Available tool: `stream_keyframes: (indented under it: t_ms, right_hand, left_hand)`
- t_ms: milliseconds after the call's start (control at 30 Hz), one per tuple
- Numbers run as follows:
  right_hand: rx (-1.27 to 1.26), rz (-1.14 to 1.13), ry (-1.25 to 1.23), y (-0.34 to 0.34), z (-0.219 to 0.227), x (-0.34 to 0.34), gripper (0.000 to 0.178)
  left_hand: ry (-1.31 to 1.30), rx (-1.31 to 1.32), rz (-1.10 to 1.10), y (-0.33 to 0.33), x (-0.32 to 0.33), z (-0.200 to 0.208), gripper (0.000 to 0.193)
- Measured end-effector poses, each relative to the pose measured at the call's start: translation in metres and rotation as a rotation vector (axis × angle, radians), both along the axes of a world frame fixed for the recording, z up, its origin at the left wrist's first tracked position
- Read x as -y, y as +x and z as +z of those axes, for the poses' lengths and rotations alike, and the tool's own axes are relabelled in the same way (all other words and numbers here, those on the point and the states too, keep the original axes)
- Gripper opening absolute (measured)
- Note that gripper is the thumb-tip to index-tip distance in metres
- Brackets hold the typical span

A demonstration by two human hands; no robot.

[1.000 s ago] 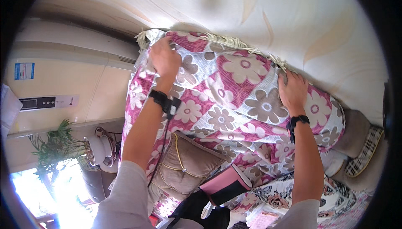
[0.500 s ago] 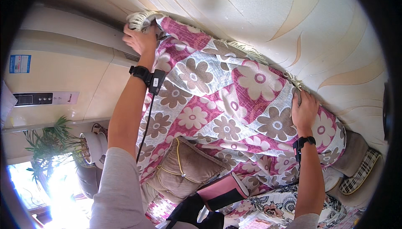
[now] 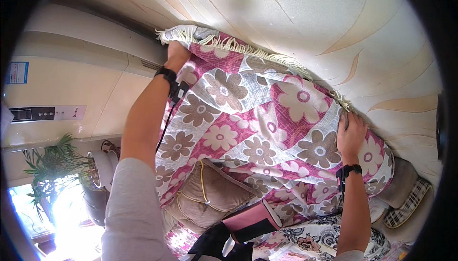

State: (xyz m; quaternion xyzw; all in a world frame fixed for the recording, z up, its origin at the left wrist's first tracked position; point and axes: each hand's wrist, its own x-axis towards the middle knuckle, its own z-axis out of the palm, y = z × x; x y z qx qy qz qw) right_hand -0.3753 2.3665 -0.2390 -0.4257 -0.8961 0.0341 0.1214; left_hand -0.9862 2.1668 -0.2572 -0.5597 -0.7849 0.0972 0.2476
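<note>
Left of the flowered cover (image 3: 260,113), a pale pot (image 3: 105,168) holds greenery (image 3: 56,160).

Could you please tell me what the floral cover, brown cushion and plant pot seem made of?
Floral cover: matte woven fabric, judging by its folds and fringed edge. Brown cushion: probably velvet or similar plush, given its soft sheen and creases. Plant pot: perhaps ceramic or plastic; its pale, smooth surface leaves it open.

Left hand (image 3: 178,53): fingers out of sight behind fringed floral cover (image 3: 269,118)
</note>
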Motion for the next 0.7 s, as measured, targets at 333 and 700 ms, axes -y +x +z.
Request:
stream_keyframes:
  t_ms: [333, 700]
  right_hand:
    - [-0.066, 0.011, 0.015, -0.004, 0.006, 0.0, 0.031]
    - [-0.063, 0.011, -0.017, -0.003, 0.003, 0.001, 0.033]
  left_hand:
    - [-0.344, 0.579, 0.096, 0.043, 0.029, 0.088, 0.035]
    - [-0.194, 0.7, 0.028, 0.069, -0.021, 0.058, 0.043]
